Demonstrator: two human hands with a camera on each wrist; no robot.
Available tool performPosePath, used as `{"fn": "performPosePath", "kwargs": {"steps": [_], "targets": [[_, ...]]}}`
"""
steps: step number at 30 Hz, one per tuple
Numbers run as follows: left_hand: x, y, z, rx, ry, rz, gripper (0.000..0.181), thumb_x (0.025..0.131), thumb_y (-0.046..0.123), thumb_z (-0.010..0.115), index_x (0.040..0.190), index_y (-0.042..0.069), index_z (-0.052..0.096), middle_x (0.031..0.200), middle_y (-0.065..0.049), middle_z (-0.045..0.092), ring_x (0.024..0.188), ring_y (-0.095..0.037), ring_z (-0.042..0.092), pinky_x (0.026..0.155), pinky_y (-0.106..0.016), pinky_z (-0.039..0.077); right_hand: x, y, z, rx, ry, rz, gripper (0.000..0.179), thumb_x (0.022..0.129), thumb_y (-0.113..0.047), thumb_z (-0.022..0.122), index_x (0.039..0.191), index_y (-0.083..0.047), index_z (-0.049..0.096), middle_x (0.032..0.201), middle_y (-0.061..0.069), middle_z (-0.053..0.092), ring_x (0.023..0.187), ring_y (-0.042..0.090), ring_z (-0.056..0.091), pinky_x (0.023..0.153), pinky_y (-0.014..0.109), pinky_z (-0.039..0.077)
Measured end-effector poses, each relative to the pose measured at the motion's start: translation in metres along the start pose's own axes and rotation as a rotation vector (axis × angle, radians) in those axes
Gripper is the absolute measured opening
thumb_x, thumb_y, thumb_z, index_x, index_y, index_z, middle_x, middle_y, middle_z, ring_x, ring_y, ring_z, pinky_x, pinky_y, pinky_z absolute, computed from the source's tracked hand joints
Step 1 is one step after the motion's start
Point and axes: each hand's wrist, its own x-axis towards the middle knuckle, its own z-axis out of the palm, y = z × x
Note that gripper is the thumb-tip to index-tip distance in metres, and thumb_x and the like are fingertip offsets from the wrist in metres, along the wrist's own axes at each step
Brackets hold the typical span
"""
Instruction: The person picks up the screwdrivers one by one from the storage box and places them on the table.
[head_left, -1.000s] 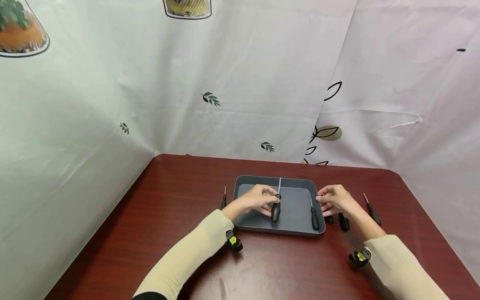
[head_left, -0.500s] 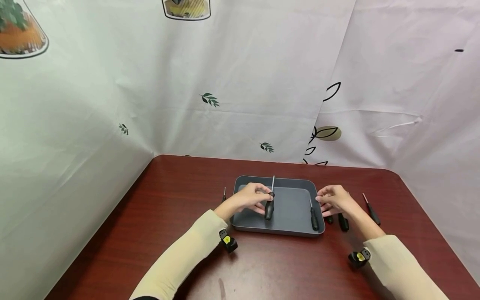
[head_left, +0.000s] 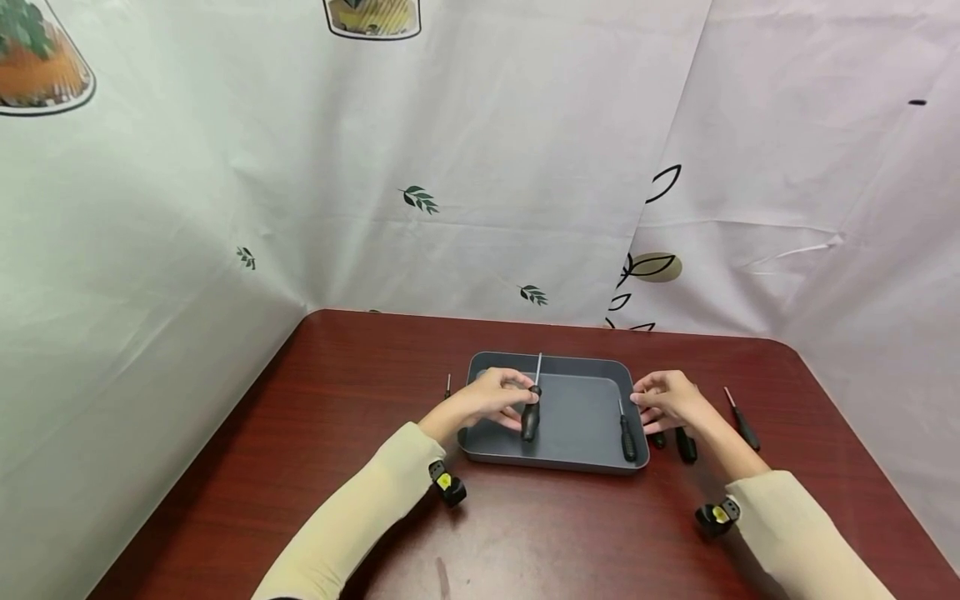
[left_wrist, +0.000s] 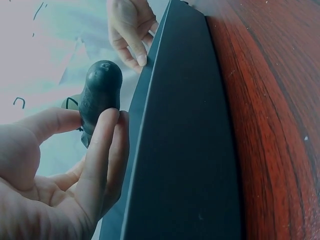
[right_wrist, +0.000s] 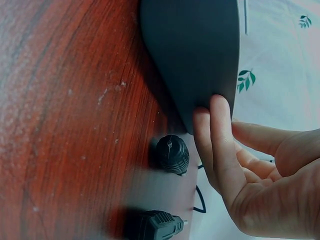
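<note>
A black-handled screwdriver (head_left: 530, 414) is pinched between the thumb and fingers of my left hand (head_left: 491, 400), its metal shaft pointing to the back over the grey tray (head_left: 555, 463). In the left wrist view, the rounded end of the screwdriver's handle (left_wrist: 101, 90) stands beside the tray wall (left_wrist: 185, 125). My right hand (head_left: 671, 400) grips the tray's right rim, its thumb over the edge and fingers (right_wrist: 220, 120) flat against the outer wall. A smaller black screwdriver (head_left: 627, 437) lies inside the tray near the right wall.
To the right of the tray lie several more black screwdrivers, one of them (head_left: 744, 429) beyond my right wrist. Another screwdriver (head_left: 447, 387) lies left of the tray, partly hidden by my left hand. White printed cloth (head_left: 465, 167) hangs behind the dark red table (head_left: 375, 367).
My left hand has moved leftward over the tray, still holding the screwdriver. My right hand stays on the tray's rim, and the tray has barely shifted.
</note>
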Motion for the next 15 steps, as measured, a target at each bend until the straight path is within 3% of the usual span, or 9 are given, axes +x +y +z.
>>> {"fn": "performPosePath", "kwargs": {"steps": [15], "targets": [[-0.0067, -0.0005, -0.0092, -0.025, -0.001, 0.006, 0.040, 0.094, 0.007, 0.067, 0.131, -0.005, 0.058, 0.104, -0.017, 0.066, 0.071, -0.022, 0.068, 0.065, -0.034, 0.063, -0.0007, 0.0002, 0.0011, -0.013, 0.004, 0.003, 0.031, 0.098, -0.001, 0.060, 0.120, 0.019, 0.050, 0.082, 0.010, 0.065, 0.065, 0.018, 0.067, 0.061, 0.040, 0.063]]}}
